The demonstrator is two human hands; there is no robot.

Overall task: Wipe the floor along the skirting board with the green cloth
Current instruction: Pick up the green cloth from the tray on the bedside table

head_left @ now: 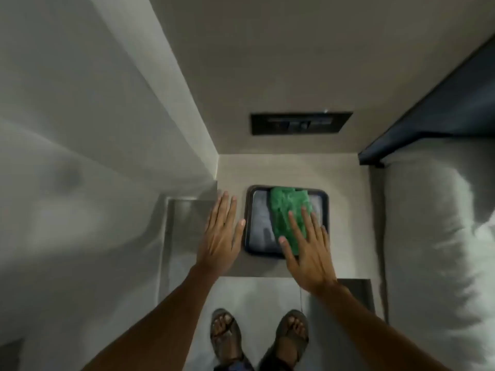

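Hands first: right hand [308, 253] spread flat, fingers [294, 226] lying over the near edge of the cloth [286, 210], not curled round it; whether it presses down or hovers just above, cannot tell. Left hand [221, 234] also flat, fingers together and extended, empty, over the surface [345, 199] just left of the tray [257, 223].

Largest down: wall [267, 49] straight ahead, pale. Bed [434, 236] on the right with white bedding, dark headboard [442, 108] above it. Floor [254, 295] below, light, with two sandalled feet [225, 333] standing on it. Surface is a small bedside top wedged between the left wall and the bed. Dark switch panel [301, 123] on the wall above it. Tray is dark, rounded corners, sits mid-surface. Cloth is green, crumpled, lies in the tray's right half, reaching its far rim. Frame is blurry; panel details unreadable.
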